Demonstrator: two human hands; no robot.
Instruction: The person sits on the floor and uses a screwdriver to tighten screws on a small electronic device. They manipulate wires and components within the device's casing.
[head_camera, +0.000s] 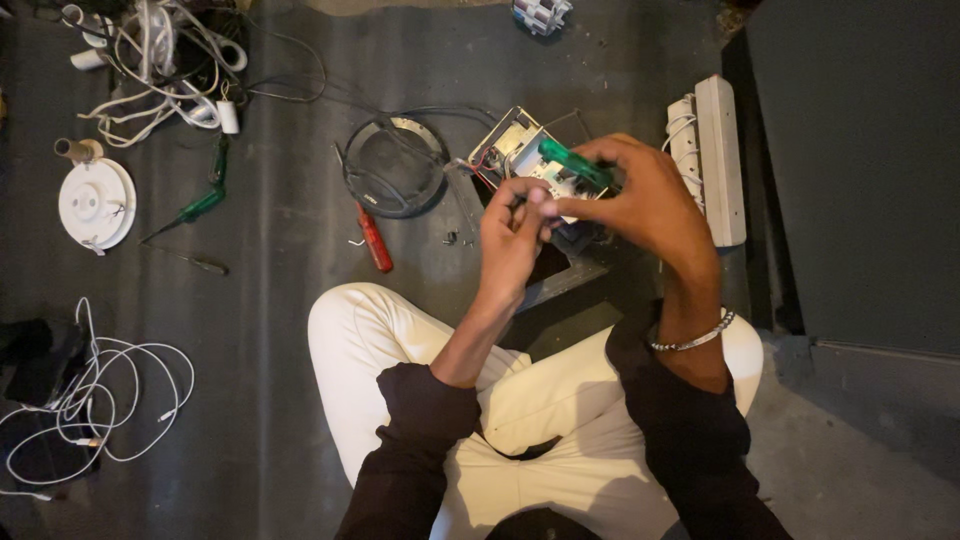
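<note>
While the person sits cross-legged on the dark floor (270, 330), both hands are up over a small open metal box (512, 148) with red wires showing inside. Right hand (645, 200) is closed around a green-handled screwdriver (575, 165); handle pokes out up-left from the fingers, over the box. Tip not visible. Left hand (512, 235) is pinched shut just below the handle, fingertips together against the box or something tiny; can't tell what, if anything, it has. The two hands touch or nearly touch at the fingertips. Silver bracelet (695, 338) on the right wrist.

Around it:
- white power strip (715, 155) just right of the right hand, lying lengthwise
- black ring (395, 165) with cable, left of the box
- red screwdriver (375, 238) just below the ring; a few loose screws (455, 238) beside it
- second green screwdriver (195, 208) well to the left, thin dark tool below it
- white round fitting (95, 202) at far left
- tangle of white cables (165, 65) top left, more white cable (95, 400) bottom left
- dark panel (860, 170) along the right edge
</note>
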